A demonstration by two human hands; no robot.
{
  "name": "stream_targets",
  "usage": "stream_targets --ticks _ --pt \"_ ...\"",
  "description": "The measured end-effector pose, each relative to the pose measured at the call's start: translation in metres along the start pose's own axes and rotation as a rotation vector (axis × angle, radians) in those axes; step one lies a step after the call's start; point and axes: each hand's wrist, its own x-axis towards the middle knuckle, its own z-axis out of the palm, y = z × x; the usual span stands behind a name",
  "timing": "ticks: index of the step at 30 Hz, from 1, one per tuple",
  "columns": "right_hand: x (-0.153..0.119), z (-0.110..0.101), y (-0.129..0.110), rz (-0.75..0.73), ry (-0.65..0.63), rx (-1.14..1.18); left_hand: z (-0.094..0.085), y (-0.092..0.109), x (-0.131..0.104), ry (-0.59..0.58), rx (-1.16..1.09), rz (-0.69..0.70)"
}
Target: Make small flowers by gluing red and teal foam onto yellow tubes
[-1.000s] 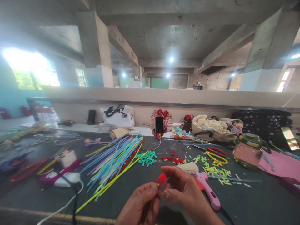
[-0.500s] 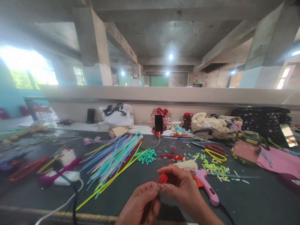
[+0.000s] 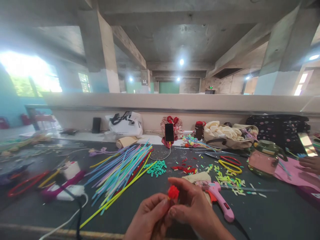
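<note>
Since the earlier frame, the thumb of the bare right hand (image 3: 196, 205) has been lowered, the small fuzzy red ball (image 3: 173, 192) being pinched at its base by the bare left hand (image 3: 150, 213), with right fingers curved around its far side, their hold undetermined.

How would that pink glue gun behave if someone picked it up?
The pink glue gun would probably feel stiff, its body looking like hard plastic. Its black cord might drag behind. The smooth-looking handle could be slightly slippery.
</note>
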Motion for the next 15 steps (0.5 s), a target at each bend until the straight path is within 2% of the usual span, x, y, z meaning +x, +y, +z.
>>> stream_targets --ticks 5,7,12,15 --pt "-0.001 -0.003 0.005 -0.014 0.013 0.131 -0.007 0.006 -0.001 0.111 0.263 0.150" --pt "-0.002 -0.004 0.003 -0.048 0.003 0.103 -0.008 0.009 -0.003 0.126 0.339 0.179" --pt "-0.005 -0.007 -0.010 -0.248 -0.027 -0.132 -0.004 0.013 -0.008 0.058 0.424 0.183" --pt "-0.005 -0.007 -0.011 -0.300 -0.046 -0.186 -0.003 0.011 -0.008 0.024 0.406 0.158"
